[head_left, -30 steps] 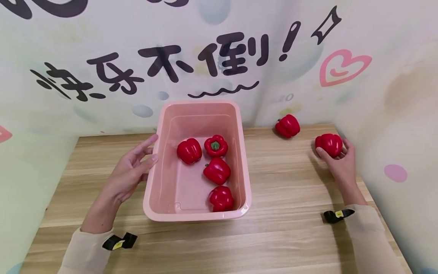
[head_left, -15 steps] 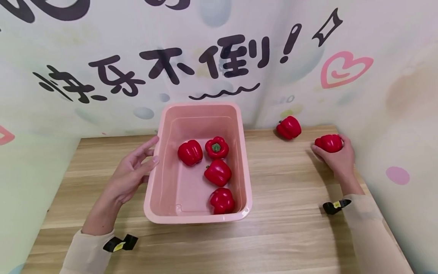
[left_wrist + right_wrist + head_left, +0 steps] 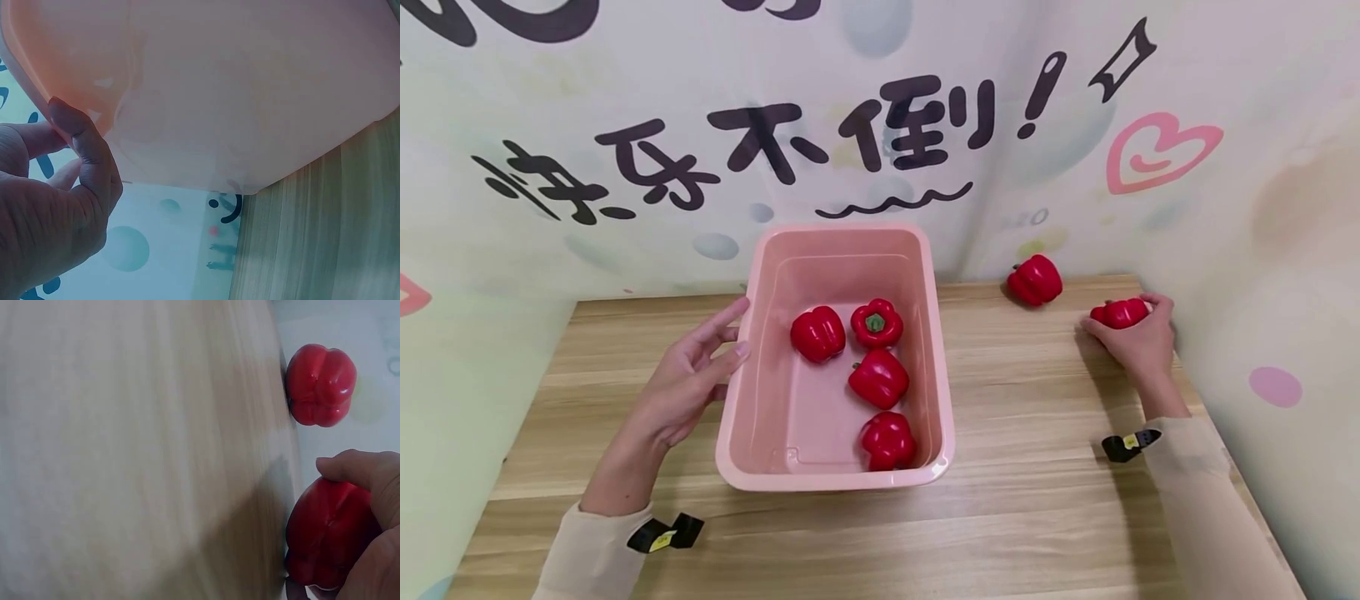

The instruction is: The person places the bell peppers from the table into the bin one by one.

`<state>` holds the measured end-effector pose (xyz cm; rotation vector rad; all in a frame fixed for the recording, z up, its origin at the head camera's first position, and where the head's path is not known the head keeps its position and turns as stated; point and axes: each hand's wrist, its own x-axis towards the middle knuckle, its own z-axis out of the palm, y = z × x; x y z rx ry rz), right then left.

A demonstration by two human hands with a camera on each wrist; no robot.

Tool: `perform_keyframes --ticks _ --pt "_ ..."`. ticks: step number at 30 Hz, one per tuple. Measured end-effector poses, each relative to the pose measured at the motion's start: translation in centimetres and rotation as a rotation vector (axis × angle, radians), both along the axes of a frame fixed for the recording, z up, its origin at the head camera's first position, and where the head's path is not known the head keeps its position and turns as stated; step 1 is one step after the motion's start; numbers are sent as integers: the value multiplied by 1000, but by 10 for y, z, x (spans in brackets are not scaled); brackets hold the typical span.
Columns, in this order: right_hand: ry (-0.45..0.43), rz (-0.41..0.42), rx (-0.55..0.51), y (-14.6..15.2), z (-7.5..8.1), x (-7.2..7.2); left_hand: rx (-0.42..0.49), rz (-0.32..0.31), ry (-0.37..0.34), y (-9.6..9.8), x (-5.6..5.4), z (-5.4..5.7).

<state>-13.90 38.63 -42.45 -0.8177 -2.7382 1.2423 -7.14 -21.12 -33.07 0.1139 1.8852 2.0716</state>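
A pink plastic bin stands mid-table with several red bell peppers inside, among them one with its green stem facing up. My left hand touches the bin's left rim with its thumb and fingertips, the fingers loosely bent. At the table's far right, my right hand grips a red bell pepper, thumb on one side and fingers on the other. The hand hides part of that pepper in both views. Another red bell pepper lies by the back edge, left of my right hand.
The wood-grain table meets a printed cloth backdrop with dark lettering at the back. Another stretch of cloth rises along the right side, close to my right hand.
My right hand has moved slightly forward and closed further around the pepper, covering more of it. The left hand and the bin have stayed in place.
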Motion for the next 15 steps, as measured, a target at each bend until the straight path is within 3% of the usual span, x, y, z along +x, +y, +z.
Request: perform_keyframes --ticks 5,15 --pt "-1 -19 -22 0 -1 5 -10 -3 2 0 0 0" --pt "10 -165 -194 0 -3 8 -12 -6 4 0 0 -2"
